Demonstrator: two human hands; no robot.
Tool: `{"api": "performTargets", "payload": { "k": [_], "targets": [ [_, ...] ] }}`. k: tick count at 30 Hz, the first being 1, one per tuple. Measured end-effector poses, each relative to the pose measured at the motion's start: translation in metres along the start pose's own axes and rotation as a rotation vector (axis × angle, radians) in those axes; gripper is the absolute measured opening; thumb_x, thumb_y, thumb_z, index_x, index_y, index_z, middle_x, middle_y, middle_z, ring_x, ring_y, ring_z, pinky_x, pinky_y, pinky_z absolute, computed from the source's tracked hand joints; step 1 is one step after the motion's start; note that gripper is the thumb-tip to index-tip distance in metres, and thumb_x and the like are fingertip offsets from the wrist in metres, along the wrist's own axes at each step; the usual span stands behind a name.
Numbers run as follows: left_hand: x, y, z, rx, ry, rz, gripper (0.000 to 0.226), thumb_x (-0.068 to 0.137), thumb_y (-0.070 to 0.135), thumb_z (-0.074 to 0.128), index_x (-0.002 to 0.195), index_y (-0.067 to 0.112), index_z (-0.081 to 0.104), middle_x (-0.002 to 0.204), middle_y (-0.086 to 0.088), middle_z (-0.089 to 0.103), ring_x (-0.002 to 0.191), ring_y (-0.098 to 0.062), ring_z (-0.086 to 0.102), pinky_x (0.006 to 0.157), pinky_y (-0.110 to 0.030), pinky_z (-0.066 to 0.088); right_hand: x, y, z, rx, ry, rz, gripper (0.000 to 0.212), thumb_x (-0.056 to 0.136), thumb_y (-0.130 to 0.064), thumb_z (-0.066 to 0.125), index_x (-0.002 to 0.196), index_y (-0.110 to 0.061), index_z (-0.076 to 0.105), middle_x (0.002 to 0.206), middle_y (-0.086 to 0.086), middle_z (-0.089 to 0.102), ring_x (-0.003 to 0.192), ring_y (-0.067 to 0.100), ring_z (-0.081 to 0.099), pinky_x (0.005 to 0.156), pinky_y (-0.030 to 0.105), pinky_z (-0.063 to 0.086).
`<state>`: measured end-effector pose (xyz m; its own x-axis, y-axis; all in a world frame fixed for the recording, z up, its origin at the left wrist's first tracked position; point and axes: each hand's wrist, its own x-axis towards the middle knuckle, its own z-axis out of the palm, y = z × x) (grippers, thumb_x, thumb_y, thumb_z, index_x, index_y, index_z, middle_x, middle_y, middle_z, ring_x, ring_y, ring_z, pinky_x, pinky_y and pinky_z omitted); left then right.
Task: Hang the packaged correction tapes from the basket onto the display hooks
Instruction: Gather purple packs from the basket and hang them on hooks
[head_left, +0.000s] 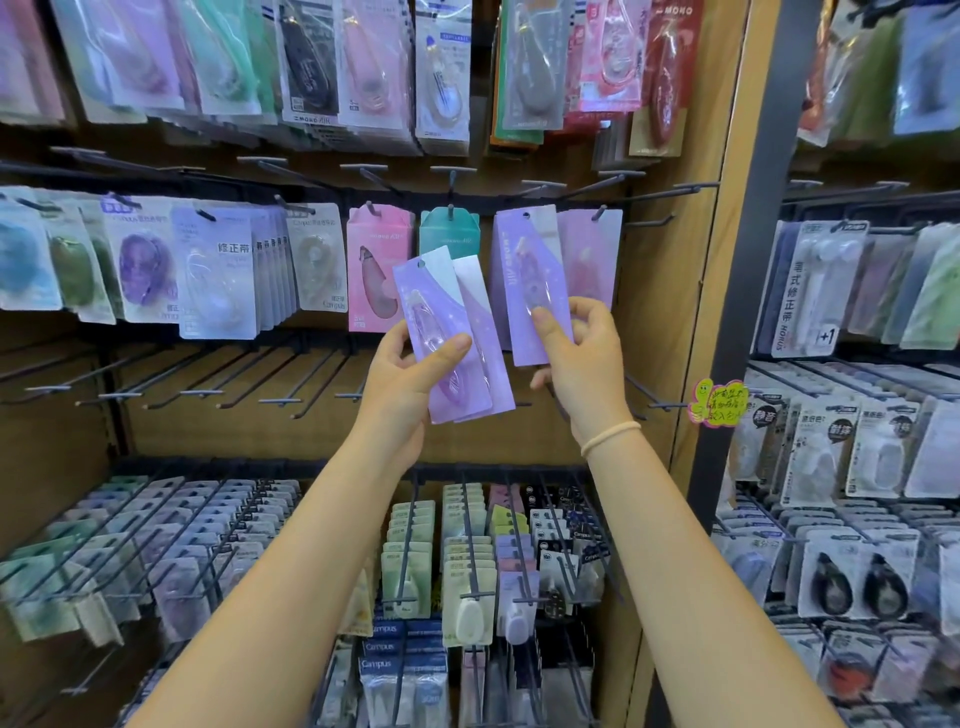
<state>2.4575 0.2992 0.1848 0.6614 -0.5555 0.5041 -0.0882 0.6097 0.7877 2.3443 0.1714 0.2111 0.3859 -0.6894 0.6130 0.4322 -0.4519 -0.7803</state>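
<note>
My left hand (405, 379) grips two stacked purple correction tape packages (447, 332), tilted left, in front of the middle shelf row. My right hand (582, 358) pinches the lower part of another purple package (530, 280); it stands upright with its top hole at a display hook (524, 210). A lilac package (589, 254) hangs just right of it. Pink (376, 265) and teal (449, 231) packages hang on hooks to the left. No basket is in view.
Rows of hanging tape packages fill the upper and left hooks. Several bare hooks (249, 379) stick out in the row below my hands. Lower racks (467, 561) hold more stock. A wooden divider (691, 312) and a second display stand to the right.
</note>
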Motion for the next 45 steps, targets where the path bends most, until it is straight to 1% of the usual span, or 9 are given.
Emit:
{"api": "performTargets", "payload": {
  "k": [7, 13, 20, 24, 27, 31, 36, 41, 45],
  "targets": [
    [-0.004, -0.002, -0.003, 0.025, 0.009, 0.010, 0.060, 0.079, 0.023, 0.081, 0.133, 0.010, 0.059, 0.122, -0.007, 0.074, 0.110, -0.027, 0.072, 0.088, -0.041, 0.059, -0.011, 0.004, 0.003, 0.042, 0.053, -0.115, 0.045, 0.099, -0.022, 0.064, 0.135, -0.034, 0.040, 0.126, 0.003, 0.061, 0.061, 0.017, 0.061, 0.046, 0.025, 0.051],
    [-0.008, 0.004, 0.000, 0.045, 0.013, 0.020, 0.061, 0.079, 0.024, 0.083, 0.134, 0.014, 0.059, 0.122, -0.003, 0.075, 0.110, -0.024, 0.073, 0.086, -0.038, 0.059, -0.009, -0.002, 0.006, -0.015, 0.095, -0.155, 0.030, 0.100, -0.024, 0.063, 0.129, -0.024, 0.060, 0.124, -0.013, 0.057, 0.082, 0.018, 0.067, 0.046, 0.020, 0.050],
    [-0.008, 0.003, 0.004, 0.045, -0.005, 0.035, 0.060, 0.082, 0.026, 0.077, 0.139, 0.017, 0.056, 0.127, -0.003, 0.072, 0.111, -0.022, 0.071, 0.082, -0.032, 0.059, 0.005, 0.004, 0.012, -0.043, 0.080, -0.060, 0.032, 0.100, -0.026, 0.063, 0.131, -0.020, 0.060, 0.120, -0.011, 0.059, 0.067, 0.014, 0.067, 0.048, 0.020, 0.052],
    [-0.006, -0.002, 0.004, 0.066, -0.017, 0.029, 0.056, 0.089, 0.028, 0.077, 0.140, 0.017, 0.055, 0.125, -0.003, 0.071, 0.109, -0.018, 0.069, 0.083, -0.030, 0.058, 0.013, 0.011, 0.008, -0.097, -0.009, 0.005, 0.035, 0.101, -0.030, 0.060, 0.135, -0.027, 0.056, 0.133, -0.003, 0.055, 0.075, 0.017, 0.068, 0.054, 0.023, 0.057],
    [-0.006, -0.006, 0.003, 0.090, 0.016, 0.018, 0.057, 0.088, 0.038, 0.077, 0.137, 0.017, 0.056, 0.113, 0.002, 0.071, 0.098, -0.013, 0.069, 0.079, -0.028, 0.056, 0.005, 0.024, -0.001, -0.181, -0.070, 0.036, 0.038, 0.101, -0.033, 0.058, 0.139, -0.036, 0.055, 0.108, 0.011, 0.061, 0.079, 0.025, 0.067, 0.061, 0.026, 0.059],
    [-0.006, -0.010, 0.008, 0.130, 0.030, 0.018, 0.054, 0.086, 0.043, 0.077, 0.131, 0.019, 0.061, 0.104, 0.006, 0.072, 0.089, -0.011, 0.070, 0.075, -0.028, 0.056, -0.014, 0.029, -0.012, -0.297, 0.096, -0.094, 0.029, 0.097, -0.026, 0.062, 0.125, -0.029, 0.069, 0.106, -0.002, 0.052, 0.081, 0.012, 0.061, 0.085, 0.026, 0.052],
    [-0.004, -0.012, 0.028, 0.193, -0.003, 0.065, 0.033, 0.097, 0.042, 0.066, 0.124, 0.024, 0.067, 0.117, 0.002, 0.075, 0.107, -0.020, 0.072, 0.095, -0.046, 0.058, -0.034, 0.005, -0.003, -0.044, -0.213, 0.004, 0.011, 0.091, -0.025, 0.075, 0.098, -0.022, 0.068, 0.075, 0.003, 0.062, 0.055, 0.009, 0.054, 0.053, 0.025, 0.045],
    [0.003, -0.007, 0.030, 0.291, -0.041, 0.007, 0.045, 0.098, 0.058, 0.053, 0.140, 0.042, 0.059, 0.144, 0.017, 0.059, 0.134, -0.006, 0.055, 0.115, -0.046, 0.044, -0.029, 0.006, -0.002, -0.010, -0.216, 0.009, 0.015, 0.087, -0.021, 0.078, 0.094, -0.015, 0.066, 0.078, 0.003, 0.070, 0.068, 0.012, 0.062, 0.061, 0.031, 0.050],
    [-0.001, -0.008, 0.017, 0.266, -0.073, 0.038, 0.053, 0.093, 0.017, 0.064, 0.136, 0.046, 0.052, 0.150, 0.018, 0.051, 0.136, -0.001, 0.051, 0.115, -0.036, 0.044, -0.021, 0.002, -0.003, 0.134, -0.179, 0.074, 0.014, 0.096, -0.015, 0.067, 0.106, -0.010, 0.059, 0.096, 0.005, 0.075, 0.083, 0.011, 0.071, 0.070, 0.024, 0.054]
  ]
}}
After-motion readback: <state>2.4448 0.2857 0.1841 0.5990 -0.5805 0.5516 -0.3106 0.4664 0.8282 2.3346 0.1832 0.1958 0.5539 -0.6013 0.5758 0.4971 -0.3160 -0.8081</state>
